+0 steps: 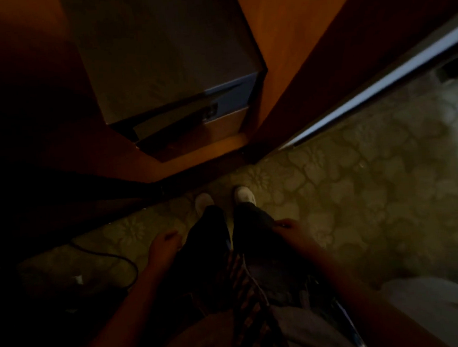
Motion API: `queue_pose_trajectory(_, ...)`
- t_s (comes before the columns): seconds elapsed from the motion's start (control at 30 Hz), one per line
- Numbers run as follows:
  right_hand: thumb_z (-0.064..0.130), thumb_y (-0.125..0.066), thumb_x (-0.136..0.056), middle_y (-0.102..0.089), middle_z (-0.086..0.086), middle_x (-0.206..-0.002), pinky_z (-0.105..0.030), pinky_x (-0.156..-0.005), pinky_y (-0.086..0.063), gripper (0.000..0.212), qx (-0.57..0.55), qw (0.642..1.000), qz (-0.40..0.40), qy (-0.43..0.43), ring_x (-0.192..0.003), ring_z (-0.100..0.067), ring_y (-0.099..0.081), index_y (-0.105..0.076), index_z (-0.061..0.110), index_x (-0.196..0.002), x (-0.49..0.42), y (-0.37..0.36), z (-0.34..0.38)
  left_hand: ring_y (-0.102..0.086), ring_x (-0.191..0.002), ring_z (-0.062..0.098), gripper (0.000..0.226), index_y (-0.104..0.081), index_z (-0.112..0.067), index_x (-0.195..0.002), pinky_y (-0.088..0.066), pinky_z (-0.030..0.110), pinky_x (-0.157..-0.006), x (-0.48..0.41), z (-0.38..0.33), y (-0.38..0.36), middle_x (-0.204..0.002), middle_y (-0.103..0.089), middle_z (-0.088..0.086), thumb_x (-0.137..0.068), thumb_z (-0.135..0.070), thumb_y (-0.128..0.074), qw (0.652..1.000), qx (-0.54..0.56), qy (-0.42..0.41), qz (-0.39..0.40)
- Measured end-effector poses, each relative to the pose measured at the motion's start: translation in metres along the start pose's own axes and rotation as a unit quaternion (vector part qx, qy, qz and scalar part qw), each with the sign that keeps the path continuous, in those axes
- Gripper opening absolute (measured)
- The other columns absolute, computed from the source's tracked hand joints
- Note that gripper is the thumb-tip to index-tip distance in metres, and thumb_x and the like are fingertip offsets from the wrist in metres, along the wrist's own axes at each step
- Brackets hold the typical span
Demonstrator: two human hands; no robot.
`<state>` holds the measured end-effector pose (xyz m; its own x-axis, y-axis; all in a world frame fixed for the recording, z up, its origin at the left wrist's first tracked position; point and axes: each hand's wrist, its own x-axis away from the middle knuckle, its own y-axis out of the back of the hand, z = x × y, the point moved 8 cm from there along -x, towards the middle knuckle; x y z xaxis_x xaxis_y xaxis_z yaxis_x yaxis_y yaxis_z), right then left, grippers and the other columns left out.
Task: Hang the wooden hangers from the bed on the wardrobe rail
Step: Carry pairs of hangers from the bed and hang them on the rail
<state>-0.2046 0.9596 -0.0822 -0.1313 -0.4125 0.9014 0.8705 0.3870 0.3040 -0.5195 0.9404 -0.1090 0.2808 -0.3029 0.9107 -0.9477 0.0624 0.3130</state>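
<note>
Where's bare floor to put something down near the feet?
Widest free patch: patterned floor right of the right shoe, bounded by the pale door edge. Left of the left shoe a cable crosses. Crowded: the wardrobe bottom, mostly filled by stacked boxes.

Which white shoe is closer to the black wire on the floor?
The left shoe: it stands on the side of the wire, while the right shoe is over by the bright white strip.

The left hand (162, 244) and right hand (287, 227) were dim and blurred, finger positions unclear. The wardrobe (282, 49) was cut off at the top edge; a cable (104, 253) vanished into left-side darkness.
</note>
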Motion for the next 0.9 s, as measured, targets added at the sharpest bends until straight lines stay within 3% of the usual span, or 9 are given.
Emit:
queue_pose_trajectory(0.13, 0.029, -0.056, -0.083, -0.071, -0.020, -0.091, -0.034, -0.069, -0.052, 0.028, -0.048, 0.998, -0.043, -0.009, -0.087, -0.035, -0.068, -0.070, 0.006, -0.093, 0.013, -0.002, -0.032, -0.055, -0.109, 0.034, 0.030, -0.058, -0.002, -0.118, -0.039, 0.031, -0.085, 0.002, -0.004, -0.008, -0.122, -0.058, 0.022, -0.090, -0.009, -0.052, 0.995, -0.102, -0.011, 0.016)
queue_pose_trajectory(0.23, 0.021, -0.053, -0.087, -0.070, -0.010, -0.103, -0.035, -0.084, -0.053, 0.027, -0.043, 0.998, -0.039, -0.019, -0.090, -0.020, -0.066, -0.067, 0.011, -0.108, 0.020, -0.011, -0.052, -0.055, -0.107, 0.032, 0.035, -0.053, 0.005, -0.124, -0.038, 0.031, -0.085, 0.004, -0.011, -0.016, -0.124, -0.056, 0.022, -0.091, -0.006, -0.050, 0.989, -0.146, -0.020, 0.034)
queue_pose_trajectory(0.4, 0.021, -0.042, -0.097, -0.056, -0.015, -0.130, -0.024, -0.092, -0.038, 0.036, 0.041, 0.998, 0.031, -0.029, -0.117, -0.024, -0.054, -0.052, 0.006, -0.128, 0.033, -0.028, -0.085, -0.051, -0.069, 0.021, 0.024, -0.050, -0.004, -0.117, -0.040, 0.027, -0.061, 0.005, -0.038, -0.035, -0.079, -0.052, 0.008, -0.094, -0.006, -0.044, 0.981, -0.177, -0.034, 0.074)
queue_pose_trajectory(0.5, 0.021, -0.042, -0.096, -0.057, -0.015, -0.129, -0.028, -0.098, -0.039, 0.036, 0.009, 0.998, 0.044, -0.046, -0.115, -0.023, -0.055, -0.053, 0.007, -0.128, 0.041, -0.028, -0.119, -0.056, -0.089, 0.032, 0.024, -0.053, -0.002, -0.115, -0.046, 0.037, -0.079, 0.007, -0.058, -0.049, -0.089, -0.057, 0.012, -0.093, -0.011, -0.047, 0.962, -0.252, -0.086, 0.054)
queue_pose_trajectory(0.6, 0.024, -0.043, -0.095, -0.062, -0.004, -0.101, -0.033, -0.091, -0.047, 0.024, -0.079, 0.995, 0.022, -0.049, -0.088, -0.013, -0.057, -0.062, 0.014, -0.106, 0.046, -0.017, -0.158, -0.053, -0.092, 0.027, 0.019, -0.053, -0.007, -0.111, -0.044, 0.038, -0.085, 0.019, -0.061, -0.077, -0.080, -0.052, 0.001, -0.093, -0.011, -0.048, 0.948, -0.291, -0.111, 0.061)
queue_pose_trajectory(0.67, 0.026, -0.043, -0.095, -0.054, 0.003, -0.091, -0.034, -0.090, -0.045, 0.018, -0.124, 0.990, 0.011, -0.064, -0.085, -0.010, -0.051, -0.060, 0.019, -0.096, 0.050, -0.005, -0.186, -0.054, -0.091, 0.026, 0.015, -0.056, -0.007, -0.105, -0.044, 0.039, -0.086, 0.034, -0.052, -0.108, -0.080, -0.053, 0.001, -0.092, -0.011, -0.049, 0.921, -0.359, -0.131, 0.075)
queue_pose_trajectory(0.77, 0.018, -0.045, -0.093, -0.050, 0.005, -0.074, -0.037, -0.081, -0.048, 0.026, -0.156, 0.985, -0.017, -0.069, -0.073, -0.011, -0.050, -0.050, 0.024, -0.068, 0.056, 0.017, -0.239, -0.058, -0.102, 0.033, 0.019, -0.063, 0.002, -0.103, -0.043, 0.038, -0.091, 0.054, -0.029, -0.162, -0.103, -0.064, 0.021, -0.088, -0.002, -0.052, 0.869, -0.449, -0.185, 0.094)
queue_pose_trajectory(0.83, 0.019, -0.043, -0.095, -0.056, -0.001, -0.083, -0.029, -0.071, -0.044, 0.021, -0.206, 0.974, -0.050, -0.076, -0.085, -0.020, -0.058, -0.055, 0.018, -0.078, 0.065, 0.038, -0.278, -0.054, -0.116, 0.035, 0.029, -0.058, 0.005, -0.115, -0.040, 0.034, -0.095, 0.069, -0.022, -0.196, -0.123, -0.059, 0.023, -0.088, -0.002, -0.052, 0.840, -0.487, -0.215, 0.108)
queue_pose_trajectory(0.9, 0.021, -0.041, -0.097, -0.059, -0.010, -0.102, -0.035, -0.082, -0.047, 0.024, -0.259, 0.956, -0.096, -0.096, -0.102, -0.029, -0.059, -0.059, 0.010, -0.106, 0.080, 0.064, -0.313, -0.053, -0.118, 0.033, 0.031, -0.057, 0.001, -0.119, -0.039, 0.031, -0.092, 0.083, -0.030, -0.230, -0.126, -0.058, 0.020, -0.090, -0.005, -0.050, 0.813, -0.511, -0.251, 0.122)
